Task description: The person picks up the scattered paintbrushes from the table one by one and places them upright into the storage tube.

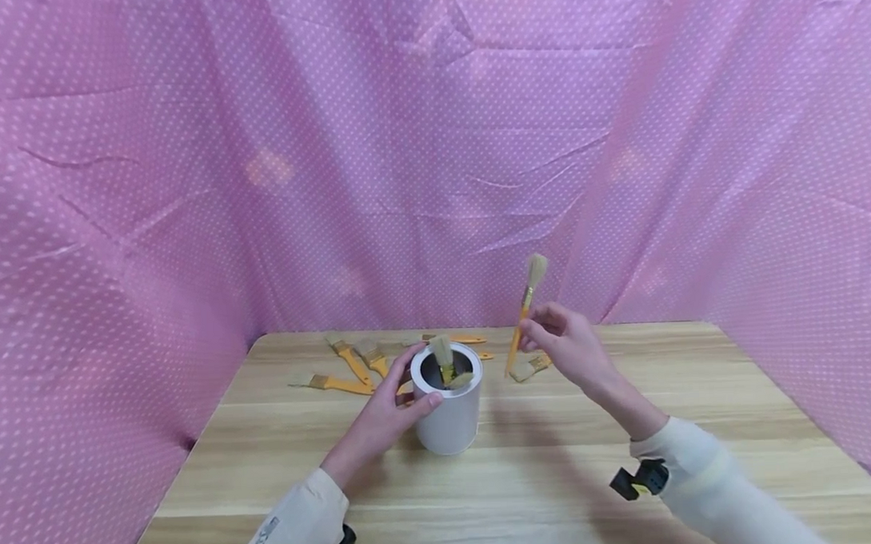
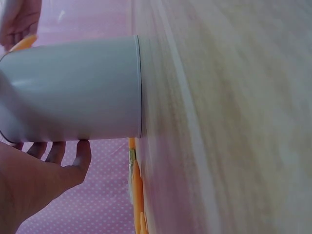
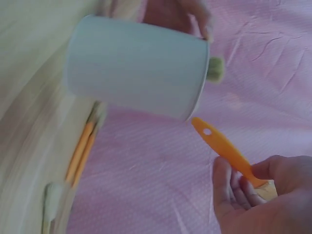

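A white cylindrical can (image 1: 450, 423) stands upright on the table, with brush bristles (image 1: 442, 356) showing in its mouth. My left hand (image 1: 390, 414) grips the can from the left, its thumb near the front of the rim. To the right of the can, my right hand (image 1: 571, 343) pinches a paintbrush (image 1: 515, 341) by its orange handle, bristles up and handle end down. In the right wrist view, the holed end of the brush handle (image 3: 224, 151) overlaps the area just beside the rim of the can (image 3: 136, 68).
Several orange-handled paintbrushes (image 1: 348, 360) lie on the wooden table (image 1: 343, 499) to the left of the can. Others (image 1: 470, 340) lie behind it, and one more (image 1: 531, 369) lies below my right hand. A pink dotted curtain (image 1: 418, 184) surrounds the table's back and sides.
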A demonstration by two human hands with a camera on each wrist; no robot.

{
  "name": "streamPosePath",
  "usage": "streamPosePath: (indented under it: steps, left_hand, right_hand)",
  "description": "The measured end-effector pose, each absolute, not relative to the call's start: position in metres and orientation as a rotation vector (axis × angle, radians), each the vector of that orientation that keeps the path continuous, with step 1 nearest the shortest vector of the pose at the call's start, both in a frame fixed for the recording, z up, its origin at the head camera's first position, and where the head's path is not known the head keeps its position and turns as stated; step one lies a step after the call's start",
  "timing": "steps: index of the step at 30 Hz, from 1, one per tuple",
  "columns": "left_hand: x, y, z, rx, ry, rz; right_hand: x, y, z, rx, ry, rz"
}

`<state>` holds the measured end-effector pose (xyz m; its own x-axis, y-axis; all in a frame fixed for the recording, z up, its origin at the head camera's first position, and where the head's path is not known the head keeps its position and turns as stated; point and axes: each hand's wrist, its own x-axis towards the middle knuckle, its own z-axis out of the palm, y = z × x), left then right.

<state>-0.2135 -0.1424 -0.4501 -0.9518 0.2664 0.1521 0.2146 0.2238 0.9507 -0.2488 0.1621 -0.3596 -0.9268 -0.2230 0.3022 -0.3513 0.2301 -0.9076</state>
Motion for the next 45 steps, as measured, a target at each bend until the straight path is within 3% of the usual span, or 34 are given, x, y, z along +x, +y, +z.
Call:
streamPosePath:
  steps: [9, 17, 31, 45]
  left_hand:
    - [-0.215, -0.142, -0.449, 0.469, 2.416, 1.886]
    - [-0.215, -0.142, -0.450, 0.471, 2.391, 1.891]
    - [-0.213, -0.143, -0.451, 0.496, 2.373, 1.895]
    - [-0.213, -0.143, -0.450, 0.472, 2.397, 1.889]
  right_hand:
    - [-0.252, 0.128, -0.354, 0.758, -2.211, 1.864]
    - [-0.265, 0.111, -0.370, 0.918, -2.336, 1.506]
    - [-0.275, 0.109, -0.386, 1.062, -2.483, 1.257]
    - [-0.279, 0.139, -0.391, 1.050, -2.533, 1.369]
